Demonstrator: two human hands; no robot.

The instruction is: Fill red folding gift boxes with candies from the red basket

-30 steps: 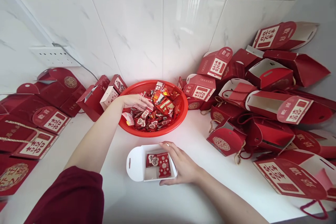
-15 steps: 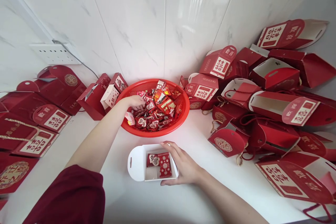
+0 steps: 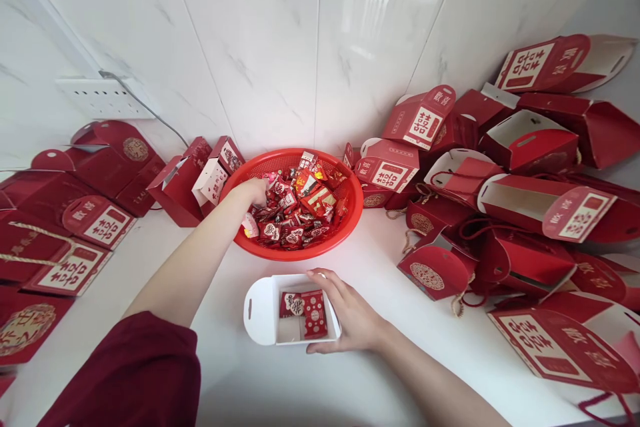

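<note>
**Left hand [image 3: 257,192] shifted leftward in the basket [image 3: 295,255]**

Whether it grips anything is hidden; digging could spill sweets [image 3: 315,195]. In front, the box [image 3: 288,329] is clamped by the right hand [image 3: 350,317]; squeezing could buckle it. Rightward, stacked cartons [image 3: 530,143] could slide if bumped.

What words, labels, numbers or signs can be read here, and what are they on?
"囍": pale panels on several red boxes, at both sides.
"歡喜": rounded flaps on some of those boxes.
Too stylised or blurred to read surely: round gold emblems; packets in the open box and red basket.
Too small: fine print on the boxes.
</note>
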